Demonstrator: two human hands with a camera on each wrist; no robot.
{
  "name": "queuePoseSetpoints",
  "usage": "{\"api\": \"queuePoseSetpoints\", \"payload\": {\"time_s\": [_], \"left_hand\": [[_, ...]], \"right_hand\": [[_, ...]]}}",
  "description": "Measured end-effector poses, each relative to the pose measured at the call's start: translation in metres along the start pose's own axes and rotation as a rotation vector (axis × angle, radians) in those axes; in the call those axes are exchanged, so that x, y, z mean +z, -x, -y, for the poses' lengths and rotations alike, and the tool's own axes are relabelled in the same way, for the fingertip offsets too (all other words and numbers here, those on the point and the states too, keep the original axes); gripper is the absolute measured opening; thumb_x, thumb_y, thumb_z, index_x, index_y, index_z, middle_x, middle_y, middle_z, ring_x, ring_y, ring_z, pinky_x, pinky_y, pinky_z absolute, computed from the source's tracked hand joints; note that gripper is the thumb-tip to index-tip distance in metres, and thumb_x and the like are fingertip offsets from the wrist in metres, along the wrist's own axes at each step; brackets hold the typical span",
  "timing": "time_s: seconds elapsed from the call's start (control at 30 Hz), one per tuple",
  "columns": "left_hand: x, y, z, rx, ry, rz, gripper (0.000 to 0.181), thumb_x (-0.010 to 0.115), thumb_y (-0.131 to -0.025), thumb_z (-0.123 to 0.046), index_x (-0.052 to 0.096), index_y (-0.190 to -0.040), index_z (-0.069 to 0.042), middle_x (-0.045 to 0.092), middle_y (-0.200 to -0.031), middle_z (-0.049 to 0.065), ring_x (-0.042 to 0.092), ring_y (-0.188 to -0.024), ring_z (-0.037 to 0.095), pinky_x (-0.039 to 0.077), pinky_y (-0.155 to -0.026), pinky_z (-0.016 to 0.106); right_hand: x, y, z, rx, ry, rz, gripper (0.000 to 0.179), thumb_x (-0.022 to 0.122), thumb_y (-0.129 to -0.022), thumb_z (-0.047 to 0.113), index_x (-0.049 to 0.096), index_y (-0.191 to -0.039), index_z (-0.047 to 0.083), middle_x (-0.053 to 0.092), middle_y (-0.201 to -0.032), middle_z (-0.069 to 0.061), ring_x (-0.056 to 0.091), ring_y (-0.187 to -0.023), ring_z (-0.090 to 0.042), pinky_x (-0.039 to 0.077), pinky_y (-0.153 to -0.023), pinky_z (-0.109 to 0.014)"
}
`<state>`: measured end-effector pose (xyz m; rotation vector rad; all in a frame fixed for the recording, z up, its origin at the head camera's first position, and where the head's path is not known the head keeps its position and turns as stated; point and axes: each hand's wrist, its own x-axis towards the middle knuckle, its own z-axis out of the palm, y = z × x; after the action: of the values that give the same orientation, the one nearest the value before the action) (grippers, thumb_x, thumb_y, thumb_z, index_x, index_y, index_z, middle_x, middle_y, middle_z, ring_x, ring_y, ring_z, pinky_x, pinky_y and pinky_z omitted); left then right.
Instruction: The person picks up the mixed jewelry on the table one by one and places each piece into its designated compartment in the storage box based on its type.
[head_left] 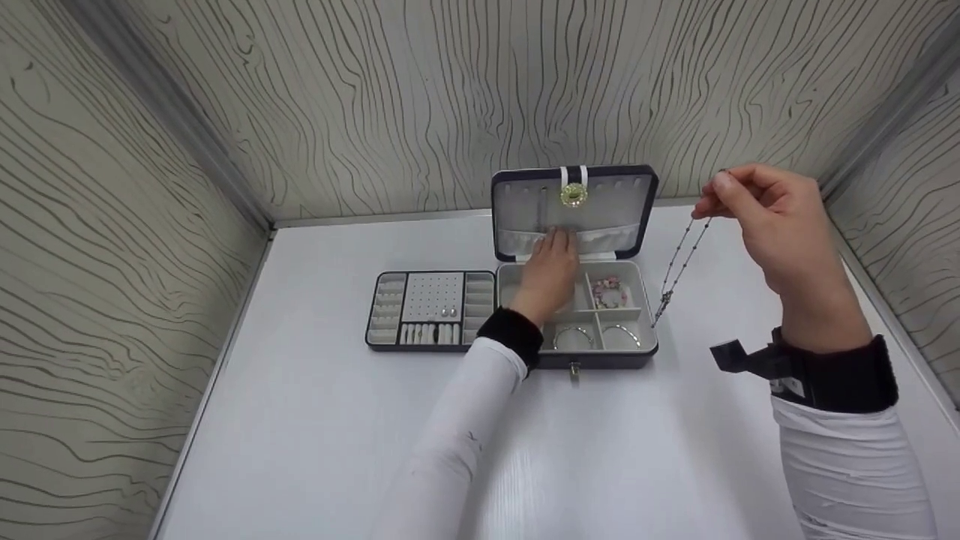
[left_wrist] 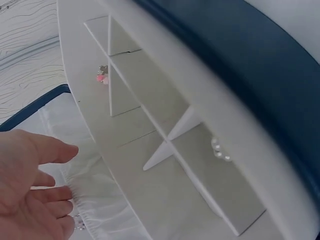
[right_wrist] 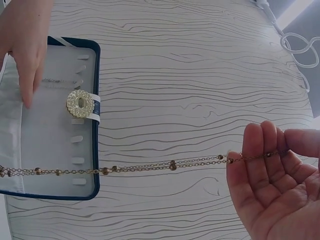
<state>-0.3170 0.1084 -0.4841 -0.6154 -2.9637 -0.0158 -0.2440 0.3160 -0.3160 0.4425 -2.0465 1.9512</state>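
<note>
My right hand [head_left: 780, 225] is raised at the right and pinches a beaded chain necklace [head_left: 679, 262], which hangs in a long loop beside the jewelry box [head_left: 651, 330]. Close up, the chain [right_wrist: 140, 166] shows small round beads and runs across the fingers to the thumb. My left hand [head_left: 551, 277] reaches over the box to its raised lid [head_left: 637, 199], fingers at the gathered pocket [left_wrist: 95, 195]. The thumb stands apart from the fingers there. Another thin necklace [right_wrist: 60, 81] hangs from one of the lid's hooks, close to the left hand.
A pink bracelet [head_left: 609, 292] and two silvery bangles [head_left: 574, 337] lie in the box's compartments. Left of the box sits a divided tray [head_left: 369, 337] with pearl earrings [head_left: 448, 312] and ring slots. A wood-patterned wall [head_left: 420, 105] rises behind the white table [head_left: 315, 420].
</note>
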Motion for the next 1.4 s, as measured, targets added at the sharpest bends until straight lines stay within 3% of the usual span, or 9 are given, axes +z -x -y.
{"api": "queuePoseSetpoints", "payload": {"time_s": [0.13, 0.33, 0.63, 0.9, 1.03, 1.23, 1.4], "left_hand": [[-0.001, 0.000, 0.000, 0.005, 0.002, -0.035, 0.056, 0.059, -0.088, -0.006, 0.044, -0.141, 0.003, 0.050, -0.133, 0.015, 0.049, -0.126, 0.029, 0.035, -0.109, 0.036], [-0.003, -0.004, 0.001, 0.007, -0.001, 0.026, 0.050, 0.062, -0.088, -0.008, 0.052, -0.136, 0.000, 0.049, -0.127, 0.011, 0.051, -0.117, 0.025, 0.033, -0.109, 0.033], [-0.005, -0.005, 0.003, -0.001, 0.049, 0.080, 0.042, 0.057, -0.093, -0.010, 0.054, -0.134, -0.001, 0.038, -0.148, 0.015, 0.048, -0.124, 0.027, 0.028, -0.114, 0.036], [-0.006, -0.007, 0.004, 0.040, 0.001, 0.100, 0.040, 0.053, -0.094, -0.012, 0.055, -0.132, 0.001, 0.043, -0.144, 0.016, 0.051, -0.120, 0.027, 0.032, -0.111, 0.035], [-0.008, -0.008, 0.007, 0.066, 0.009, 0.102, 0.036, 0.053, -0.095, -0.012, 0.059, -0.128, 0.001, 0.046, -0.142, 0.017, 0.054, -0.114, 0.026, 0.037, -0.106, 0.035], [-0.008, -0.007, 0.008, 0.040, 0.091, 0.124, 0.038, 0.056, -0.093, -0.009, 0.059, -0.128, 0.002, 0.038, -0.148, 0.017, 0.055, -0.113, 0.028, 0.041, -0.104, 0.035], [-0.008, -0.007, 0.007, 0.012, 0.151, 0.145, 0.038, 0.058, -0.088, -0.001, 0.061, -0.126, 0.001, 0.032, -0.153, 0.015, 0.058, -0.107, 0.028, 0.050, -0.092, 0.032]], "right_hand": [[0.002, 0.000, 0.001, 0.005, 0.015, 0.017, 0.021, 0.060, -0.097, 0.006, 0.065, -0.094, -0.014, 0.066, -0.079, -0.010, 0.067, -0.072, -0.017, 0.052, -0.078, -0.023], [0.005, -0.001, 0.001, 0.003, 0.038, 0.038, 0.019, 0.059, -0.097, 0.006, 0.066, -0.094, -0.011, 0.067, -0.079, -0.008, 0.067, -0.073, -0.016, 0.052, -0.079, -0.022], [0.008, -0.009, 0.004, 0.035, 0.102, 0.069, 0.022, 0.060, -0.098, 0.012, 0.066, -0.095, -0.009, 0.069, -0.080, -0.007, 0.068, -0.077, -0.016, 0.048, -0.087, -0.022], [0.015, -0.035, 0.008, 0.038, -0.031, 0.084, 0.019, 0.060, -0.097, 0.006, 0.066, -0.092, -0.011, 0.070, -0.081, -0.010, 0.068, -0.079, -0.018, 0.051, -0.082, -0.022], [0.021, -0.052, 0.009, 0.057, 0.002, 0.080, 0.015, 0.061, -0.096, 0.006, 0.068, -0.093, -0.007, 0.071, -0.082, -0.009, 0.069, -0.080, -0.017, 0.051, -0.082, -0.022], [0.033, -0.076, 0.007, 0.108, 0.059, 0.078, 0.013, 0.061, -0.096, 0.006, 0.067, -0.102, -0.004, 0.073, -0.095, -0.007, 0.070, -0.092, -0.015, 0.050, -0.091, -0.025], [0.043, -0.089, 0.001, 0.129, 0.173, 0.113, 0.020, 0.059, -0.097, 0.008, 0.066, -0.113, -0.003, 0.070, -0.108, -0.009, 0.066, -0.103, -0.015, 0.047, -0.096, -0.027]]}}
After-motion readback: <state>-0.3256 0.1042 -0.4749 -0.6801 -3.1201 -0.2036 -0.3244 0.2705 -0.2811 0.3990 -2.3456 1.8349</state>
